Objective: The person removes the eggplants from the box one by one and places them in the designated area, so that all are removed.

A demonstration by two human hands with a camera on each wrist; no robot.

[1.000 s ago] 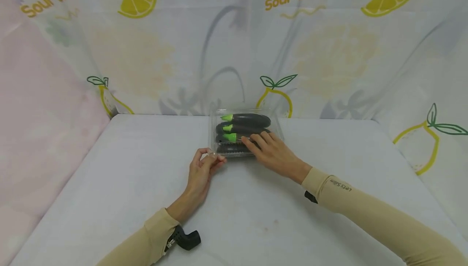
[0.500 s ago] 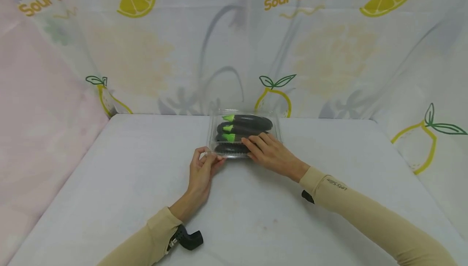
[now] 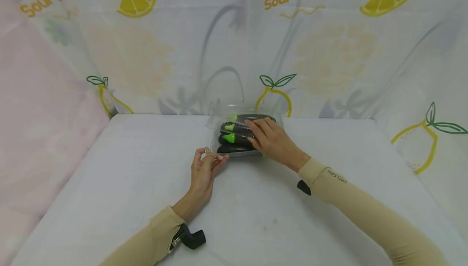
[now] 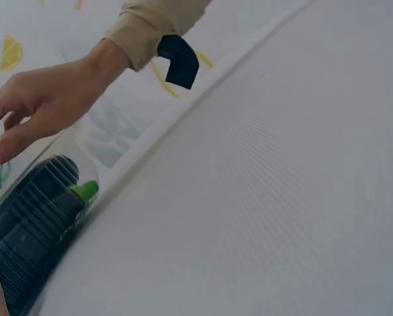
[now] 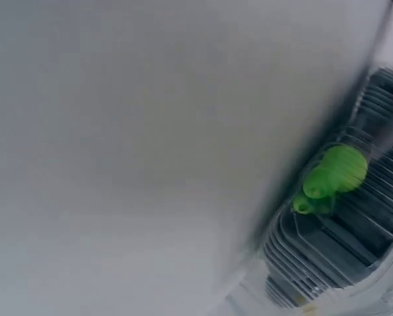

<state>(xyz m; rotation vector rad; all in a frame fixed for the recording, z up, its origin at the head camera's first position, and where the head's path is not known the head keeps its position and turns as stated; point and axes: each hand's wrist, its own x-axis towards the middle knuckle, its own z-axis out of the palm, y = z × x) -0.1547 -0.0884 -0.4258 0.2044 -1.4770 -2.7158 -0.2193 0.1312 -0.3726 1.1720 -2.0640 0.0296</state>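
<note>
A clear plastic clamshell box [image 3: 215, 143] stands at the back edge of the table, holding several dark eggplants [image 3: 232, 148] with green stems. Its clear lid [image 3: 218, 120] is partly raised, the front edge lifted off the base. My right hand [image 3: 276, 144] pinches that front edge near the right side. At the box's front left corner, my left hand [image 3: 202, 174] pinches the rim between thumb and fingers. In the left wrist view the right hand [image 4: 51, 99] is above the ribbed box wall [image 4: 35, 210]. The right wrist view shows green stems [image 5: 334, 172] through the ribbed plastic.
A white cloth covers the table [image 3: 146, 184]. Right behind the box hangs a curtain [image 3: 183, 55] printed with lemons. Each wrist carries a black camera mount, such as the left camera mount [image 3: 191, 239].
The lid's front edge has come up and tilted back as my right hand moved slightly up with it. My left hand stays at the front left corner.
</note>
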